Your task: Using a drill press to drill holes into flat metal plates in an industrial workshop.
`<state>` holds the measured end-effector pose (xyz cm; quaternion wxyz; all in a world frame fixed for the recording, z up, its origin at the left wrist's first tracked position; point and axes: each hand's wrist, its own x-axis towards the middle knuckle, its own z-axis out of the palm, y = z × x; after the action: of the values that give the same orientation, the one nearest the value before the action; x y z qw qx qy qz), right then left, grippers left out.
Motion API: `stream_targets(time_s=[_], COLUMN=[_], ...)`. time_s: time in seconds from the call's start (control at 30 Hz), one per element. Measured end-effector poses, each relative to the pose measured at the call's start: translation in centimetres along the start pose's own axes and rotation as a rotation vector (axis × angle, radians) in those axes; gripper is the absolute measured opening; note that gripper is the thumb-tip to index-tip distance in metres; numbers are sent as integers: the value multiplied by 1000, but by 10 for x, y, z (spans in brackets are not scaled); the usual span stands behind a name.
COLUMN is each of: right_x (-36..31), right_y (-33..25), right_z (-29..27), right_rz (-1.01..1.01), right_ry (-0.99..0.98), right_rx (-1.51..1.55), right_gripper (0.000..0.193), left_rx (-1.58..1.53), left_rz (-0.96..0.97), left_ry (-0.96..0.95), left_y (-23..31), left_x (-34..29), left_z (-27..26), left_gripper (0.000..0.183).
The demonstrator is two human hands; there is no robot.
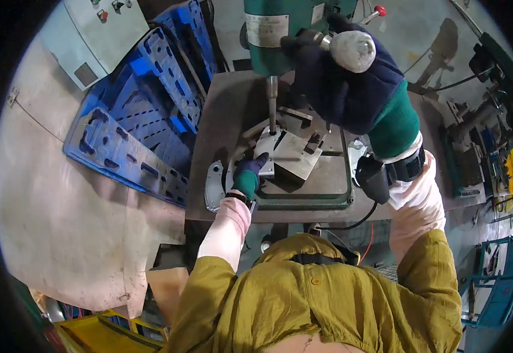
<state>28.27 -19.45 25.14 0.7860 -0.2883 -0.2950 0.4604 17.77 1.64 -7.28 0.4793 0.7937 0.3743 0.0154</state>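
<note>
A green drill press [263,56] stands in front of me. Its spindle [272,100] reaches down to a pale metal plate [266,144], which lies against a steel block [295,156]. My left hand [249,172], in a dark blue glove with a green cuff, grips the near left part of the plate, one finger stretched along its top. Raised at the right of the machine, my right hand [350,94] is wrapped around a feed handle [353,52] with a white-covered end. To the left of my left hand lies a curved metal piece [214,185].
Blue plastic pallets [130,141] lean at the left, beside a grey control box [95,38] with buttons. The press's base [303,203] has a raised green rim on the worktable [224,94]. A black cable [356,223] hangs over the table's near edge. Cluttered racks [492,147] stand at the right.
</note>
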Motion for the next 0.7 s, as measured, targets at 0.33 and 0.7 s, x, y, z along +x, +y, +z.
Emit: stream_targets(time_s=[0.33, 0.7], right_x=[-7, -23], right_y=[-20, 48], right_z=[-5, -14], right_rz=[255, 80], right_ry=[22, 79], right_rx=[480, 235], right_gripper=[29, 32], left_rx=[-790, -830], left_rz=[-145, -244], left_ry=[-252, -229], left_y=[-17, -6], left_x=[-15, -23], left_z=[11, 15], left_gripper=[53, 46])
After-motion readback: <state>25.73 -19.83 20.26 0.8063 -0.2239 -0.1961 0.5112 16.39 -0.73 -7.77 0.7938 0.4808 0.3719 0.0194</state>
